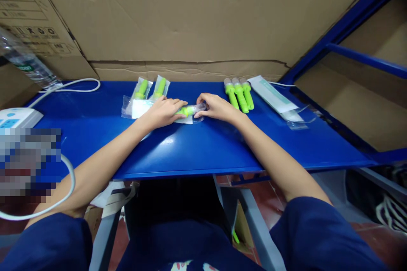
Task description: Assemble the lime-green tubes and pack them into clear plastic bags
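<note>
A light-green stick-like tool with a clear cap (187, 111) lies sideways between my hands, over a white and clear plastic sleeve (184, 121). My left hand (163, 112) is closed over its green end, palm down, hiding most of that end. The fingertips of my right hand (216, 106) pinch the clear cap at the other end. Just beyond my left hand, two similar green tools, one (142, 89) left of the other (160, 87), lie in clear sleeves. Right of my right hand, three unwrapped green capped tools (240, 95) lie side by side.
Flat white-and-clear sleeves (275, 97) lie at the right of the blue table (190, 156). A cardboard wall (190, 17) stands behind. At left are a plastic bottle (28, 61), a white power strip (19, 118) and a white cable (71, 178) near my left forearm.
</note>
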Demonstrator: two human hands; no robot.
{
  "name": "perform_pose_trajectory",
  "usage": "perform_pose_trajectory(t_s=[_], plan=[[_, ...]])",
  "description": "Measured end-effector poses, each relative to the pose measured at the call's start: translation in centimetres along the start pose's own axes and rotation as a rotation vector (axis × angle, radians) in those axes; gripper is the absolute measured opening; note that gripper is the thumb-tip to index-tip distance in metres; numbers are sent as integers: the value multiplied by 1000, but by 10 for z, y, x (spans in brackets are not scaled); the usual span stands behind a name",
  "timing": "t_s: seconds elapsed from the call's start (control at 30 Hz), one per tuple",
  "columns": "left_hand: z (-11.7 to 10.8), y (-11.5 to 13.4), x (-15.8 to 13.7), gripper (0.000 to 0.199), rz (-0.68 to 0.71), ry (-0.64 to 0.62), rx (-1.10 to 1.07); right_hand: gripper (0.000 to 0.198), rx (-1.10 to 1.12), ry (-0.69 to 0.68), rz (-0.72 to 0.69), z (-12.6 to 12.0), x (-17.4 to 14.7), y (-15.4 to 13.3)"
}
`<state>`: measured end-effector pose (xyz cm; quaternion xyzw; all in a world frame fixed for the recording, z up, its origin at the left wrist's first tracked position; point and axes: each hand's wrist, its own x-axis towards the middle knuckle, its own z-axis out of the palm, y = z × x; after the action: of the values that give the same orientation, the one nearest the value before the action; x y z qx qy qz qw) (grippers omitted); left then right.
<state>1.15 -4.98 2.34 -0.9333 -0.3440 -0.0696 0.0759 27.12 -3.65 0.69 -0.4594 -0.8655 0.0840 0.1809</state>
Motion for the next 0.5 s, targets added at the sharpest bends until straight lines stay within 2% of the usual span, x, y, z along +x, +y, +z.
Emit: perform_pose_trajectory(t_s=[0.1,0.23,0.37,0.5], plan=[[-1,2,1,48,-36,-23,-2,30,71,-47,-51,-3,0,6],[-4,4,1,53,-82,-8,-1,23,76,-24,-73,-6,0,10],[-9,0,-2,65,-178,1,20,24,90,47,-26,-10,0,14],[-12,-8,-4,65,-217,21,26,28,53,128,49,-13,-1,22]])
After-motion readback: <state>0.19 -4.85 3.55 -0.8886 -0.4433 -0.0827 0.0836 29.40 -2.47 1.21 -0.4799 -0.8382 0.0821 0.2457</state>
